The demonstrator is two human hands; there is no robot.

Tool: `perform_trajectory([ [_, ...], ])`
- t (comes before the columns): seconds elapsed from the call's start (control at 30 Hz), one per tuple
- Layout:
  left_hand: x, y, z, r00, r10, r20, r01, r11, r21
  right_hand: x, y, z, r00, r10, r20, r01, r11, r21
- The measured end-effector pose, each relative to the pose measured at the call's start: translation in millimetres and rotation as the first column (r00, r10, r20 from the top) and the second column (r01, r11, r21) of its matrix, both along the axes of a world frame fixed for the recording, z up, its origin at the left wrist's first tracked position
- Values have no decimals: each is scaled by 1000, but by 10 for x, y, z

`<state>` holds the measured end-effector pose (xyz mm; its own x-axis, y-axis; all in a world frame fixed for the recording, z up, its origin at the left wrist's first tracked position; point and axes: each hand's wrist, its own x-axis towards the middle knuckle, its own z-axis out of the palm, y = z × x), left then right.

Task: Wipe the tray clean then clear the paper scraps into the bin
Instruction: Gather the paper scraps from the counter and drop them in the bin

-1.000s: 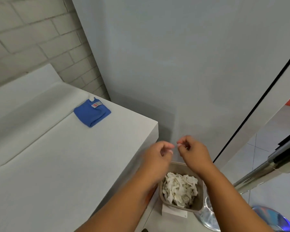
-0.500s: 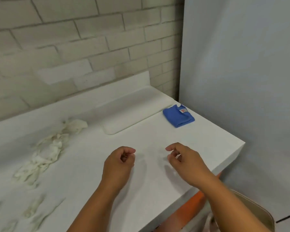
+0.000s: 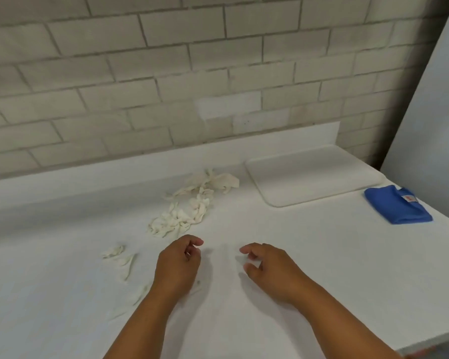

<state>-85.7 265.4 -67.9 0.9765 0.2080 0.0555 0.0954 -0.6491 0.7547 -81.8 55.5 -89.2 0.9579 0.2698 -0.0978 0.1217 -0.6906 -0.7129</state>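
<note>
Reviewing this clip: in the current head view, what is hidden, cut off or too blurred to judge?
- Bin: out of frame in the head view, past the counter edge.
- Blue cloth label: too small to read.
- Left hand, right hand: fingers loosely curled; the hands' backs hide the palms, so a tiny scrap cannot be ruled out.
- Paper scraps: nearest strips blurred; count unclear.
- Tray: white on white, cleanliness unclear.

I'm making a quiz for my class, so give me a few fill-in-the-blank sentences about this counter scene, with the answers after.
1. The folded cloth is coloured ____.
2. The tray lies between the scraps and the ____.
3. The wall behind the counter is made of ____.
4. The left hand and right hand hold ____.

Missing words: blue; cloth; brick; nothing
</note>
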Motion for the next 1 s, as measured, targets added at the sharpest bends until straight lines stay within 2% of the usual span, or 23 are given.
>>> perform_trajectory([
  [0.1, -46, 350, 40, 999, -26, -25, 29, 992, 127, 9, 341, 42, 991, 135, -15, -136, 989, -50],
  [0.2, -127, 751, 69, 965, -74, -251, 154, 936, 316, -21, 673, 121, 948, 308, -86, -315, 946, -83],
  [0.27, -168, 986, 83, 917, -28, -397, 199, 896, 396, -40, 881, 145, 924, 365, -115, -376, 921, -103],
  [0.33, -175, 1171, 73, 893, 47, -447, 171, 884, 435, -33, 1082, 150, 914, 386, -121, -400, 908, -125],
  [0.4, -142, 1301, 44, 882, 84, -464, 146, 888, 436, 34, 1264, 115, 916, 385, -111, -398, 906, -144],
  [0.5, -33, 1467, -21, 879, 88, -469, 116, 914, 389, 240, 1475, 44, 932, 362, -14, -359, 916, -178],
  [0.63, 176, 1635, -68, 910, 118, -398, 37, 931, 362, 614, 1643, 92, 944, 310, 113, -268, 921, -282],
  [0.73, 343, 1685, -87, 926, 63, -373, 71, 940, 335, 873, 1742, 202, 930, 329, 165, -240, 881, -408],
  [0.83, 494, 1675, -89, 934, -13, -356, 116, 956, 269, 1055, 1820, 235, 946, 318, 53, -236, 795, -558],
  [0.93, 592, 1637, -78, 950, -56, -309, 146, 950, 277, 1136, 1871, 185, 947, 316, -60, -279, 715, -641],
  [1.0, 632, 1622, -59, 958, -46, -284, 130, 950, 284, 1128, 1867, 131, 938, 343, -49, -305, 748, -590],
])
